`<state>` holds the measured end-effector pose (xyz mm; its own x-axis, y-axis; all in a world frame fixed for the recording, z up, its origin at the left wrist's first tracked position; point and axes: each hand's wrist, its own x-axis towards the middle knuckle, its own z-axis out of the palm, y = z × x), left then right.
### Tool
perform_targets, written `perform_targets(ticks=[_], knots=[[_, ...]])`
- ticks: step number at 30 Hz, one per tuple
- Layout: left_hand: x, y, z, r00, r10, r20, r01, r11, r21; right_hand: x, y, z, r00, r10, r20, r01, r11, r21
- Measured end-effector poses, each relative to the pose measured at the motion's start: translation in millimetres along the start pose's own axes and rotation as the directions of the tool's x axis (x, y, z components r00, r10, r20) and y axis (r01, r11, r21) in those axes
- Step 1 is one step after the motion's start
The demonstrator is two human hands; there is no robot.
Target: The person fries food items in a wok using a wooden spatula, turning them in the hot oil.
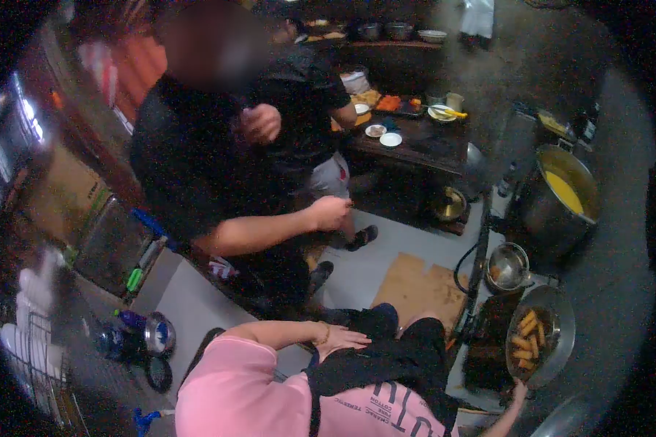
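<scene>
My left hand lies flat against the black apron at my waist, fingers stretched out and holding nothing. At the lower right, my right hand is closed at the near edge of a metal wok; whether it grips the rim or a handle cannot be made out. Several golden-brown fried rolls lie in the wok. Just beyond it stands a metal strainer or bowl. Farther back is a large pot with yellow liquid inside.
A person in black stands close ahead, one forearm reaching across; a second person is behind. A dark table holds small plates and food. Cardboard lies on the floor. A dish rack stands left.
</scene>
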<state>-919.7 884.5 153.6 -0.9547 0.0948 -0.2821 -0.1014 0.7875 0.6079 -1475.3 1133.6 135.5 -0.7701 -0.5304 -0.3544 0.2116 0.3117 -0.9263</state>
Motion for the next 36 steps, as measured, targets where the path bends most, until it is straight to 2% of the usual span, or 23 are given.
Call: perform_targets(ticks=[2, 4, 5, 7, 8, 9, 10, 13, 14, 15, 16, 23, 25, 28, 31, 36], knots=[[-1.4, -2.7, 1.8, 0.999, 0.019, -0.026, -0.019, 1.000, -0.008, -7.7, -9.6, 5.4, 0.999, -0.044, 0.008, 0.043, 0.999, 0.002], [0.3, -4.8, 2.6, 1.000, 0.011, 0.018, -0.011, 1.000, -0.013, -18.7, -23.5, 12.0, 0.990, -0.135, 0.027, 0.135, 0.991, -0.001], [0.7, -5.3, 2.6, 1.000, 0.008, 0.018, -0.008, 1.000, -0.012, 8.1, 6.0, -0.6, 0.998, -0.065, -0.003, 0.065, 0.997, -0.052], [1.3, -5.9, 2.9, 0.999, -0.018, 0.050, 0.018, 1.000, 0.008, 64.1, 67.3, -35.1, 0.999, -0.023, -0.027, 0.015, 0.964, -0.265], [1.7, -7.7, 5.4, 0.999, -0.021, 0.048, 0.020, 1.000, 0.009, 97.7, 103.6, -56.3, 0.999, -0.033, -0.017, 0.023, 0.912, -0.410], [2.0, -11.0, 9.4, 1.000, 0.000, 0.026, 0.000, 1.000, 0.000, 138.5, 143.4, -80.7, 0.996, -0.067, 0.061, 0.091, 0.768, -0.634], [2.5, -12.9, 11.5, 1.000, 0.022, 0.003, -0.022, 1.000, -0.009, 203.0, 195.4, -112.9, 0.955, -0.078, 0.287, 0.293, 0.398, -0.869], [3.4, -11.8, 9.4, 1.000, 0.000, 0.025, -0.001, 1.000, 0.020, 190.4, 189.2, -103.9, 0.970, -0.134, 0.205, 0.241, 0.367, -0.898], [4.0, -11.8, 9.4, 1.000, 0.000, 0.025, 0.000, 1.000, 0.019, 155.1, 169.6, -93.8, 0.994, -0.093, 0.060, 0.104, 0.593, -0.799], [4.4, -11.8, 9.3, 1.000, -0.001, 0.029, 0.000, 1.000, 0.030, 130.0, 151.6, -79.6, 0.998, -0.043, -0.041, 0.005, 0.746, -0.666], [4.9, -11.5, 9.2, 0.999, -0.002, 0.033, 0.001, 0.999, 0.041, 118.1, 140.0, -72.8, 0.998, -0.024, -0.060, -0.018, 0.785, -0.619], [8.9, -8.0, 7.6, 0.999, -0.020, 0.045, 0.018, 0.999, 0.051, 95.5, 108.4, -57.4, 0.995, 0.027, -0.094, -0.071, 0.860, -0.506], [10.9, -15.3, 15.0, 0.992, 0.108, -0.064, -0.108, 0.994, -0.001, 93.0, 103.9, -56.6, 0.995, 0.035, -0.097, -0.078, 0.870, -0.487], [10.6, -19.0, 18.8, 0.986, 0.144, -0.082, -0.144, 0.990, -0.001, 88.6, 99.5, -55.8, 0.994, 0.043, -0.103, -0.086, 0.881, -0.466], [10.0, -13.8, 15.8, 0.994, 0.093, -0.050, -0.093, 0.996, 0.011, 85.1, 96.1, -55.1, 0.993, 0.050, -0.108, -0.093, 0.891, -0.444], [9.4, -16.6, 17.6, 0.994, 0.098, -0.045, -0.097, 0.995, 0.038, 79.8, 94.2, -53.9, 0.991, 0.060, -0.122, -0.105, 0.910, -0.401]])
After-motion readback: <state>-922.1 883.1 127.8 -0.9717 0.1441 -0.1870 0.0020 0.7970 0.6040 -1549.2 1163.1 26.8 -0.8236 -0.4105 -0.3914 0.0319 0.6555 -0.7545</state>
